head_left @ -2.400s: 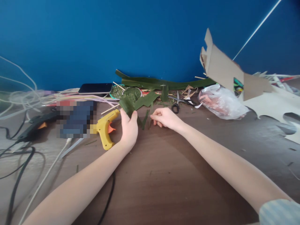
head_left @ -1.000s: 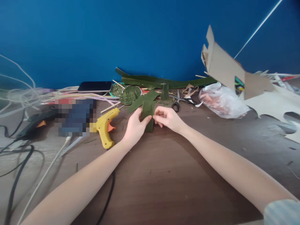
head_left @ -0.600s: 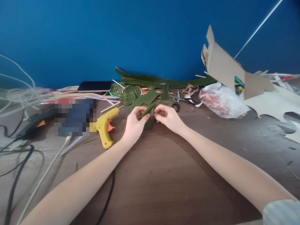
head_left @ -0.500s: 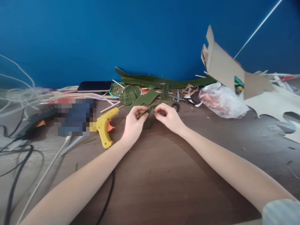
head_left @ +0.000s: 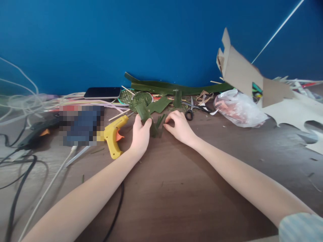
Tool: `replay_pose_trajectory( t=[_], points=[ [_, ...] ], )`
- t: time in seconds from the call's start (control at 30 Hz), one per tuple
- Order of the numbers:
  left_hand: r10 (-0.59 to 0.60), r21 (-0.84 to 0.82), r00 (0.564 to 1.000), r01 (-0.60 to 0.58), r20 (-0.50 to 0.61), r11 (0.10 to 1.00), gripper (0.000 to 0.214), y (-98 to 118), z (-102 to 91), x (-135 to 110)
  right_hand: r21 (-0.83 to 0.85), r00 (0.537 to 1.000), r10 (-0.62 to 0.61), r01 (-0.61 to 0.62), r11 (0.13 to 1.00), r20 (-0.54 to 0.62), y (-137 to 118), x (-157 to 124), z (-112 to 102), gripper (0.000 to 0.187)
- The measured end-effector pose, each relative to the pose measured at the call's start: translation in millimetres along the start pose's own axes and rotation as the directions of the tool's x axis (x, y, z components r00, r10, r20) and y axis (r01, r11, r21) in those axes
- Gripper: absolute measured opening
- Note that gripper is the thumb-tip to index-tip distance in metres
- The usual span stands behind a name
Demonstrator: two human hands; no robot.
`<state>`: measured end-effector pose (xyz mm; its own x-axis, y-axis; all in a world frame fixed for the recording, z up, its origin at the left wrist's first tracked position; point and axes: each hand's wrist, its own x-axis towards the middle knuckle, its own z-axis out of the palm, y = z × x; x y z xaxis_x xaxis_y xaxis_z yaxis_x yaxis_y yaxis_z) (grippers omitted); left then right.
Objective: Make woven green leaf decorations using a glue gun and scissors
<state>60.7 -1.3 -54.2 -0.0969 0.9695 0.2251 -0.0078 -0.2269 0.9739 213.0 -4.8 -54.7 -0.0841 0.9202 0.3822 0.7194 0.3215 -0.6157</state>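
Note:
My left hand point(head_left: 141, 134) is closed on a green leaf strip point(head_left: 143, 112), its thumb pressed against the leaf, which tilts up past the fingers. Thin split ends of leaf point(head_left: 160, 121) stick up to the right of that hand, above the brown table. Close beside them is my right hand point(head_left: 179, 126), thumb and forefinger drawn together; whatever lies between the tips is too small to make out. Behind the hands lie another cut leaf piece point(head_left: 161, 104) and a round woven green piece point(head_left: 139, 100). Scissors point(head_left: 191, 108) rest beyond my right hand.
A yellow glue gun point(head_left: 112, 136) lies left of my left hand, its black cord running under the forearm. Long leaves point(head_left: 176, 88) line the blue wall. A phone point(head_left: 102, 92), a plastic bag point(head_left: 241, 109) and a cardboard piece point(head_left: 242, 69) stand around the table's back.
My left hand has turned, so the leaf strip now tilts up and left with its broad face showing. The right hand's fingertips have come slightly down, apart from the leaf's upper edge.

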Motion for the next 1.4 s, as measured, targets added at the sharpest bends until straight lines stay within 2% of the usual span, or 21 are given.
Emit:
replay_pose_trajectory(
  t=[0.17, 0.27, 0.4, 0.63, 1.03, 1.23, 1.4],
  points=[
    [0.044, 0.1, 0.997, -0.05, 0.061, 0.994, 0.023, 8.9, -0.3, -1.7, 0.071, 1.0, -0.027, 0.027, 0.997, -0.008, -2.7, 0.3, -4.7, 0.007],
    [0.012, 0.163, 0.992, -0.033, 0.123, 0.986, 0.02, 13.4, 0.3, -3.1, 0.197, 1.0, -0.019, 0.021, 0.98, -0.015, -6.7, 0.2, -11.2, 0.009],
    [-0.017, 0.154, 0.983, -0.012, 0.182, 0.988, 0.018, 14.1, 2.2, -4.1, 0.286, 0.997, -0.056, 0.039, 0.957, 0.05, -11.0, -1.3, -16.8, 0.01],
    [-0.045, 0.106, 0.977, 0.024, 0.206, 0.994, 0.021, 14.2, 3.9, -4.7, 0.293, 0.985, -0.145, 0.112, 0.949, 0.09, -12.1, -2.6, -16.5, 0.011],
    [-0.057, 0.116, 0.973, 0.032, 0.224, 0.993, 0.02, 17.4, 3.3, -5.8, 0.276, 0.98, -0.185, 0.159, 0.948, 0.072, -10.3, -2.0, -14.8, 0.013],
    [-0.053, 0.145, 0.976, 0.023, 0.21, 0.989, 0.019, 18.6, 3.4, -6.6, 0.276, 0.983, -0.168, 0.141, 0.951, 0.078, -9.5, -1.6, -14.6, 0.012],
    [-0.027, 0.089, 0.985, 0.012, 0.17, 0.996, 0.019, 20.0, 3.4, -7.2, 0.255, 0.994, -0.1, 0.085, 0.963, 0.046, -7.4, -0.4, -13.6, 0.011]
  ],
)
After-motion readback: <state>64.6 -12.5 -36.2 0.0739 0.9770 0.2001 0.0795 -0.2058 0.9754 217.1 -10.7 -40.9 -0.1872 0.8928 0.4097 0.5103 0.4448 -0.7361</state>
